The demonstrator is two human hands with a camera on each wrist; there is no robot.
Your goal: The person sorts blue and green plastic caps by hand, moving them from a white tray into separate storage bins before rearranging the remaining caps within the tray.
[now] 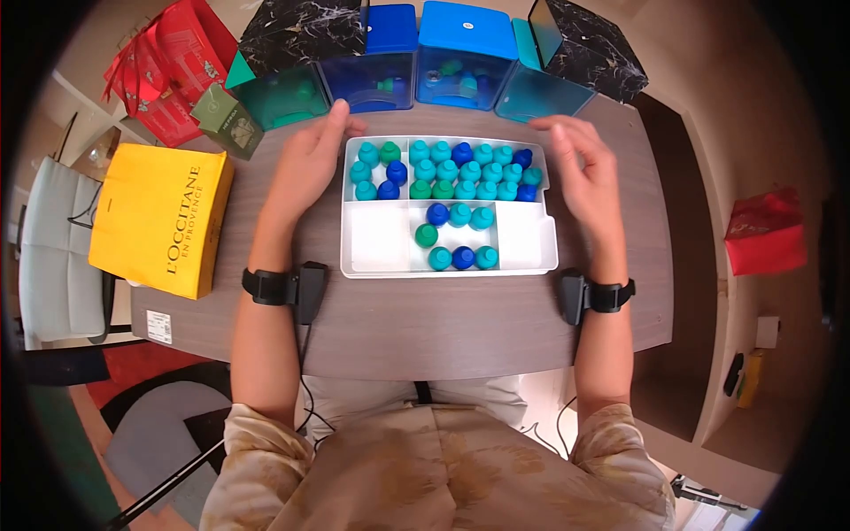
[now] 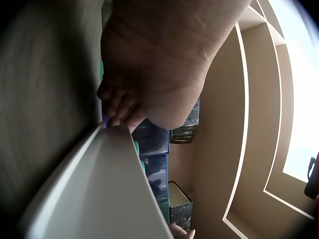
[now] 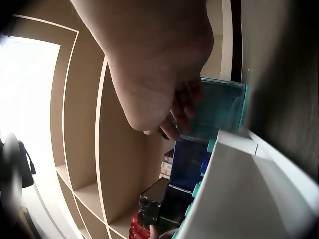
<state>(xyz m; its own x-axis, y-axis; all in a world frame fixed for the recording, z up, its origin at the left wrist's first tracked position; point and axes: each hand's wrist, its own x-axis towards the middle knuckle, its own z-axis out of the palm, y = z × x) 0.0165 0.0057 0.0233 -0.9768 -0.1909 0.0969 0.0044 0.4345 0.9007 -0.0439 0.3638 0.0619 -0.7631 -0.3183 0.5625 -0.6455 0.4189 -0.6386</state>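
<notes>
A white compartment tray [image 1: 376,237] lies on the table before me, with small round-shouldered, bottle-shaped pieces in several of its compartments. Teal pieces [image 1: 482,217] are the most numerous; dark blue pieces [image 1: 437,214] and green pieces [image 1: 427,234] stand among them. Beside the tray's left edge is my left hand [image 1: 305,164], thumb upward, fingers loosely bent, holding nothing. On the other side, my right hand [image 1: 584,168] hovers by the upper right corner with relaxed fingers pointing inward and no piece in them. In both wrist views the fingers overlap the tray's far end.
Behind the tray stand bins with see-through fronts: a green bin [image 1: 283,96], a dark blue bin [image 1: 372,84], a bright blue bin [image 1: 465,80] and a teal bin [image 1: 540,93]. Black marbled boxes [image 1: 301,31] top the outer ones. A yellow box [image 1: 155,221] sits left.
</notes>
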